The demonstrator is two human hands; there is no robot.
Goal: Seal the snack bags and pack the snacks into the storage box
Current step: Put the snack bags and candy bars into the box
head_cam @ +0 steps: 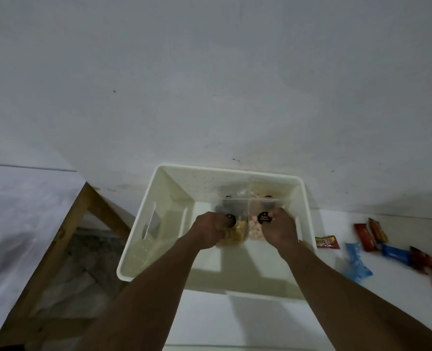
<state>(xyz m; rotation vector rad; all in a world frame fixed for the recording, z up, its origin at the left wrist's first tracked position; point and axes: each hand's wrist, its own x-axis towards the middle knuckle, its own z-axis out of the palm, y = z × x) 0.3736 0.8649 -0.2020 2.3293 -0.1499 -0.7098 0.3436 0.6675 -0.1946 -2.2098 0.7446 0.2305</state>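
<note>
White storage box [197, 181] sat on table [235, 323]. Inside it, left hand [210, 230] gripped a clear bag of yellow snacks [236, 233]; right hand [282, 230] gripped a clear bag of pale pink snacks [256, 230] touching it. More clear packs [248, 192] stood against the far wall, contents blurred. Wrapped bars [367, 236] lay outside the box to the right, partly cut off.

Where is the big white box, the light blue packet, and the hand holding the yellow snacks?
white box [204, 184]: head view, inside of its far wall.
light blue packet [356, 262]: head view, middle of the wrapper.
left hand [211, 230]: head view, back of the hand gripping the yellow snack bag [235, 233].
</note>
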